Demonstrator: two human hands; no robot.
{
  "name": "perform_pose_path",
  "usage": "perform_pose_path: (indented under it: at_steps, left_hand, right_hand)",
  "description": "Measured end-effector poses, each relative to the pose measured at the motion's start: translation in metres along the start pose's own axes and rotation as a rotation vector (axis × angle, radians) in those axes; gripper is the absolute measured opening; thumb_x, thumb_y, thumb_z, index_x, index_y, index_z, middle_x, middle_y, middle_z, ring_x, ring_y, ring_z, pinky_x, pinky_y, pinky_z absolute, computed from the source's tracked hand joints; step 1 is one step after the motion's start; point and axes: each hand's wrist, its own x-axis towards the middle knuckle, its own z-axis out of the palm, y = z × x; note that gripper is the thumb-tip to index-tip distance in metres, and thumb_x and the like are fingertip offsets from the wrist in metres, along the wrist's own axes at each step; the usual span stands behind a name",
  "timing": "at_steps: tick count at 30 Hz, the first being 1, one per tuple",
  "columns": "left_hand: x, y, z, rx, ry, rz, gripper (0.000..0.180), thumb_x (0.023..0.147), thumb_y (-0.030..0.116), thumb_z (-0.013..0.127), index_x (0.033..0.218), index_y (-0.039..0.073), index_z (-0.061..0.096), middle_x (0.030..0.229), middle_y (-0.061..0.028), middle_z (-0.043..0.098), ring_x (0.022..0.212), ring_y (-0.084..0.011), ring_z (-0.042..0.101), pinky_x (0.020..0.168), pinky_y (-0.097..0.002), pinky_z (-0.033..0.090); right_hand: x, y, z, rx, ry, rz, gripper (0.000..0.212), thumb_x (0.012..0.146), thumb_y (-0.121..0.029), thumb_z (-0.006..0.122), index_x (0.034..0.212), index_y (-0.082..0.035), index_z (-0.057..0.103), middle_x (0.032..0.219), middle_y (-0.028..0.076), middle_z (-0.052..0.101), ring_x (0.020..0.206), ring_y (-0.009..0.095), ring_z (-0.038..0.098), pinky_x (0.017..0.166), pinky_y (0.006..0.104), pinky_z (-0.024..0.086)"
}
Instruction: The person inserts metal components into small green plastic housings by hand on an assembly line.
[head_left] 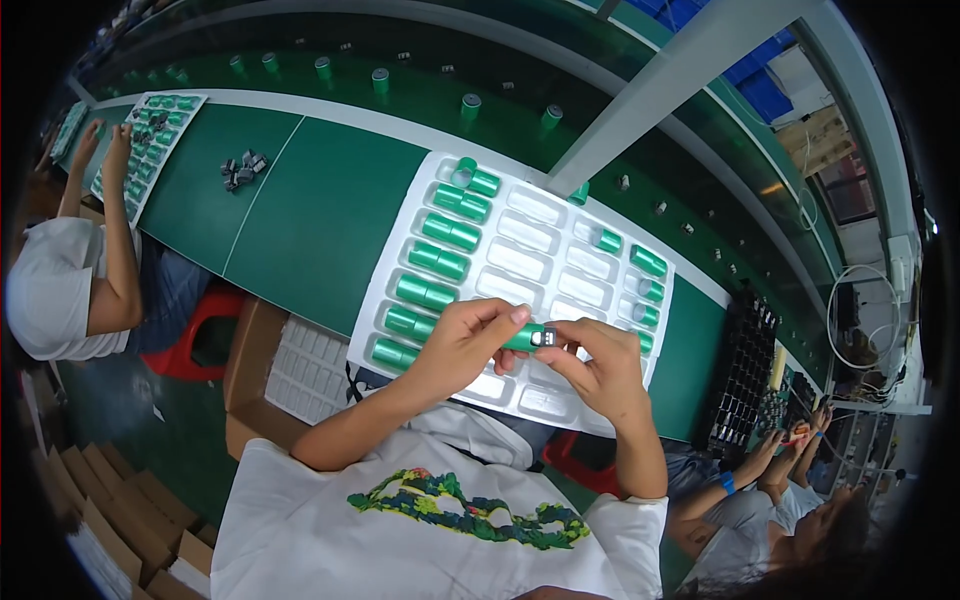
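Note:
Over the lower middle of a white moulded tray [421,202], my two hands meet at a short green cylinder [520,338]. My left hand [458,345] is closed around it. At its right end sits a small grey-and-black part [544,337], pinched by the thumb and fingers of my right hand [604,372]. Whether that part is seated inside the cylinder or only touching its end, I cannot tell. Green cylinders [450,231] fill the tray's left column, with one upright [464,172] at its top. Shorter green pieces [648,261] lie in the right-hand pockets.
Beyond the tray, a green conveyor [420,100] carries upright green cylinders and small parts. A slanted white post [680,92] rises behind the tray. Dark small parts [243,170] lie on the green table. Co-workers sit left and right; a black rack [742,365] stands at right.

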Motion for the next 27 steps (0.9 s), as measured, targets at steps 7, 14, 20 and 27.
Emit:
perform_pose_path:
  at_steps: [7,14,20,27]
  left_hand:
    - [0.001,-0.004,0.006,0.123,-0.115,-0.003,0.035,0.1,0.021,0.062,0.124,-0.004,0.059,0.088,-0.0019,0.062,0.073,-0.0064,0.057,0.066,-0.0217,0.048]
    - [0.021,0.005,0.002,0.456,-0.232,-0.108,0.019,0.087,0.008,0.075,0.1,0.001,0.063,0.084,0.0034,0.06,0.074,-0.0021,0.054,0.062,-0.0177,0.044]
    - [0.036,0.001,0.002,0.417,-0.205,-0.157,0.014,0.09,0.013,0.07,0.09,0.0,0.065,0.072,-0.0002,0.061,0.063,-0.0037,0.054,0.054,-0.0205,0.043]
    - [0.051,0.001,0.0,0.485,-0.118,0.09,0.022,0.092,0.019,0.068,0.094,-0.002,0.063,0.069,-0.0019,0.061,0.061,-0.0052,0.054,0.053,-0.0224,0.042]
  right_hand:
    - [0.006,0.013,-0.009,-0.422,-0.004,-0.378,0.03,0.074,-0.026,0.081,0.089,-0.004,0.067,0.068,0.006,0.058,0.06,0.023,0.06,0.053,0.0338,0.047]
    - [0.004,0.028,-0.001,-0.491,0.006,-0.57,0.023,0.068,-0.016,0.077,0.081,-0.005,0.061,0.066,0.004,0.051,0.057,0.02,0.056,0.052,0.0323,0.046]
    - [0.01,0.036,-0.005,-0.535,0.012,-0.6,0.031,0.068,-0.021,0.082,0.084,-0.002,0.064,0.067,0.004,0.054,0.058,0.019,0.058,0.052,0.031,0.047]
    - [0.03,0.041,-0.012,-0.503,0.038,-0.526,0.027,0.076,-0.026,0.078,0.084,-0.004,0.065,0.07,0.007,0.06,0.062,0.023,0.062,0.055,0.0341,0.05]
